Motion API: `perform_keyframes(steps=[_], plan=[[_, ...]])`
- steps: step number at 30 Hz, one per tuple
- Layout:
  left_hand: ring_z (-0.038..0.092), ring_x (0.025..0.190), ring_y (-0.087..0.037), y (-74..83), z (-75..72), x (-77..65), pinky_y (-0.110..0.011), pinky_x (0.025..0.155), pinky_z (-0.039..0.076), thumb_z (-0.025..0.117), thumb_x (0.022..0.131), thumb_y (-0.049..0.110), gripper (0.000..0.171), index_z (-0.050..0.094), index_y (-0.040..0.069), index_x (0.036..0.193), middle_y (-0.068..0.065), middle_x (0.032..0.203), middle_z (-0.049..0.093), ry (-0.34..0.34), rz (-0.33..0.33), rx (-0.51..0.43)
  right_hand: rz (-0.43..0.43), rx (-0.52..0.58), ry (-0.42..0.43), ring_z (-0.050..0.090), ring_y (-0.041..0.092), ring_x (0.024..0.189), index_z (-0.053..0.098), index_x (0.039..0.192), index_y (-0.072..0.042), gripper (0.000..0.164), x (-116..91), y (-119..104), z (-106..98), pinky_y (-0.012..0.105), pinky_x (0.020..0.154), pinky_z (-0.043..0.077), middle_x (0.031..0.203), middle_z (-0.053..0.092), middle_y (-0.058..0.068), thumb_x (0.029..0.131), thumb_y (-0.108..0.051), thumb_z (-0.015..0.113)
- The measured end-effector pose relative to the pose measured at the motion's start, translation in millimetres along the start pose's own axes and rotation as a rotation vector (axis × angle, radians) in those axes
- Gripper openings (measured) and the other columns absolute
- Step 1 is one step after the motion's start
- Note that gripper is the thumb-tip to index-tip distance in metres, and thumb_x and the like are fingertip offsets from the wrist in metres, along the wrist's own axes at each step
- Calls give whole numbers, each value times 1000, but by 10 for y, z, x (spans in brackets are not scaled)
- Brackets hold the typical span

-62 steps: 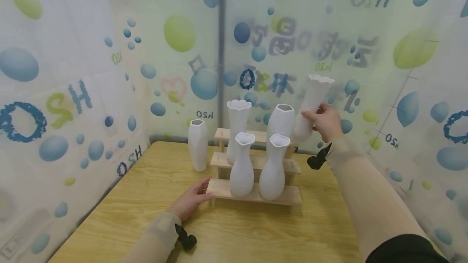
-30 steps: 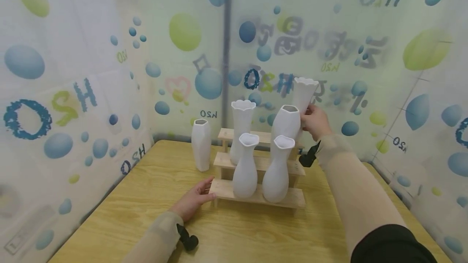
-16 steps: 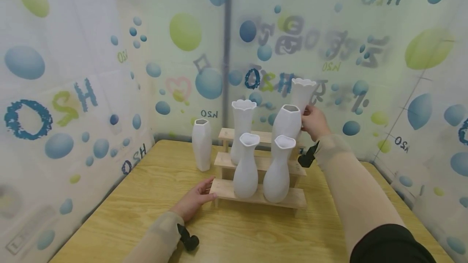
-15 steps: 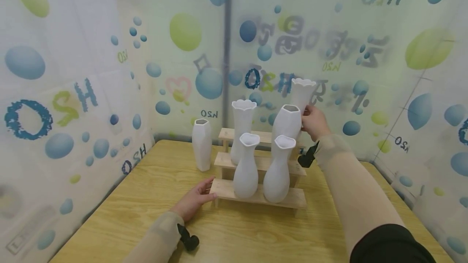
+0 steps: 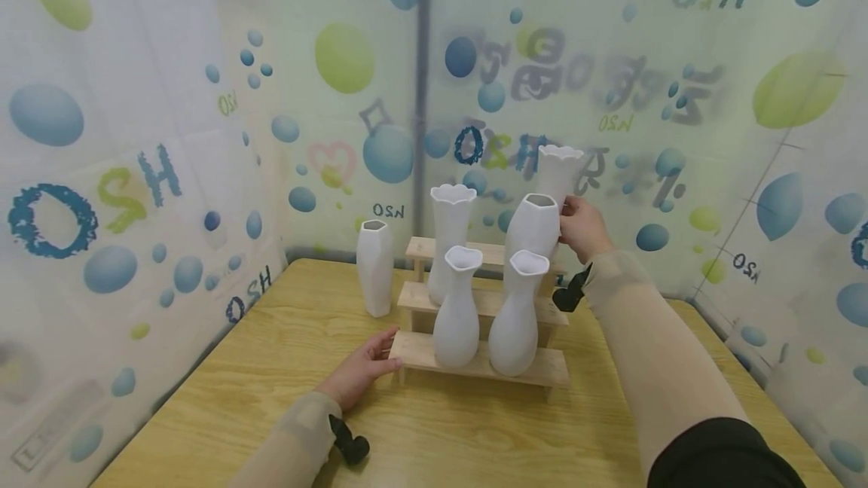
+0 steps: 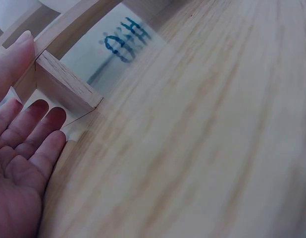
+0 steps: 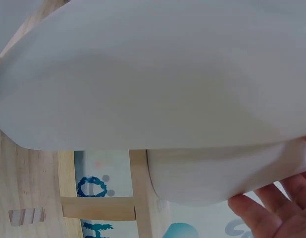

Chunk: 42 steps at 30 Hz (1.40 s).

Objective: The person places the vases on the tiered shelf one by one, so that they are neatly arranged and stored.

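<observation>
My right hand (image 5: 585, 228) grips a tall white vase (image 5: 557, 172) with a scalloped rim, upright at the right of the stand's top tier. In the right wrist view this vase's base (image 7: 192, 176) is against the top board, partly behind a faceted vase. My left hand (image 5: 356, 375) holds the left end of the lowest tier of the wooden stand (image 5: 414, 350), thumb at the front corner, other fingers round the end. On the stand are another scalloped vase (image 5: 450, 228), the faceted vase (image 5: 532, 228) and two round-bellied vases (image 5: 456, 326) at the front.
Another white faceted vase (image 5: 375, 269) stands on the wooden table (image 5: 285, 413), left of the stand. Printed curtains (image 5: 339, 134) hang close around the table's back and sides.
The right hand has brought the scalloped vase leftward and lowered it from beside the stand to the top tier. It barely moves over the last second. The left hand keeps its place.
</observation>
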State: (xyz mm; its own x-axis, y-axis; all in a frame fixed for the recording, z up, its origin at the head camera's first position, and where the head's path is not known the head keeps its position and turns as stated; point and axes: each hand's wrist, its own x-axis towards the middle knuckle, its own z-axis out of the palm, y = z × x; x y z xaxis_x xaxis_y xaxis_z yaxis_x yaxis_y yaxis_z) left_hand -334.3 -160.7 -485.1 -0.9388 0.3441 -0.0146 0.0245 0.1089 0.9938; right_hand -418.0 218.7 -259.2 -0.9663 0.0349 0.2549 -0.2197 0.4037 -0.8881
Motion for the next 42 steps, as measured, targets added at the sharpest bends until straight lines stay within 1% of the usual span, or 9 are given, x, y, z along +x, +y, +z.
perform_keyframes(steps=[8, 15, 21, 27, 30, 34, 35, 38, 42], plan=[[42, 129, -32, -6, -4, 4, -53, 110, 27, 69, 89, 30, 78, 26, 10, 152, -16, 144, 41, -2, 1, -1, -16, -7, -17, 46, 37, 126, 30, 147, 2, 60, -45, 15, -28, 52, 99, 43, 143, 42, 25, 97, -19, 55], [42, 128, -32, -13, 0, 12, -54, 110, 26, 70, 89, 30, 79, 26, 11, 152, -16, 144, 42, -3, 0, -1, -17, -10, -49, 42, 37, 130, 28, 148, 1, 65, -120, 73, -128, 50, 103, 39, 145, 40, 25, 97, -26, 58], [42, 129, -33, -17, -1, 20, -54, 110, 26, 69, 89, 31, 79, 26, 11, 152, -16, 144, 41, -10, 5, 1, -40, -30, -65, 44, 38, 128, 28, 148, 2, 71, -277, 154, -241, 49, 105, 38, 143, 41, 25, 96, -34, 59], [41, 130, -33, 0, 1, 6, -55, 109, 26, 69, 90, 31, 77, 27, 12, 152, -16, 144, 41, 0, -2, 9, -35, 18, -75, 44, 37, 127, 28, 149, 0, 72, -496, 360, -332, 48, 107, 34, 142, 42, 24, 95, -37, 60], [41, 129, -33, 9, 5, -2, -55, 109, 27, 69, 90, 30, 76, 28, 12, 152, -16, 144, 41, 7, -4, 11, -36, 25, -51, 51, 25, 119, 31, 148, -1, 72, -623, 489, -360, 41, 105, 39, 141, 44, 22, 95, -41, 59], [41, 129, -34, 12, 11, -5, -56, 108, 28, 68, 91, 27, 75, 27, 9, 152, -18, 144, 41, 15, 2, 11, -49, 74, -18, 55, 2, 103, 31, 147, 2, 70, -803, 642, -372, 21, 92, 46, 140, 44, 25, 96, -38, 57], [42, 128, -34, 13, 14, -7, -56, 108, 28, 68, 91, 27, 75, 27, 9, 152, -19, 144, 41, 18, 3, 8, -56, 84, -14, 55, -2, 101, 31, 147, 3, 69, -845, 686, -371, 18, 89, 47, 139, 45, 25, 96, -37, 57], [42, 128, -35, 16, 18, -13, -56, 108, 29, 67, 92, 26, 74, 27, 8, 151, -19, 144, 41, 21, 5, 6, -45, 119, -8, 54, -6, 98, 30, 147, 5, 69, -977, 825, -356, 12, 85, 46, 139, 44, 25, 97, -35, 57], [42, 128, -34, 25, 25, -11, -55, 108, 29, 67, 92, 26, 74, 27, 9, 151, -18, 144, 41, 17, 7, 3, -2, 183, 11, 55, -6, 99, 30, 146, 6, 69, -1146, 1021, -297, 13, 85, 46, 127, 53, 5, 96, -32, 59]])
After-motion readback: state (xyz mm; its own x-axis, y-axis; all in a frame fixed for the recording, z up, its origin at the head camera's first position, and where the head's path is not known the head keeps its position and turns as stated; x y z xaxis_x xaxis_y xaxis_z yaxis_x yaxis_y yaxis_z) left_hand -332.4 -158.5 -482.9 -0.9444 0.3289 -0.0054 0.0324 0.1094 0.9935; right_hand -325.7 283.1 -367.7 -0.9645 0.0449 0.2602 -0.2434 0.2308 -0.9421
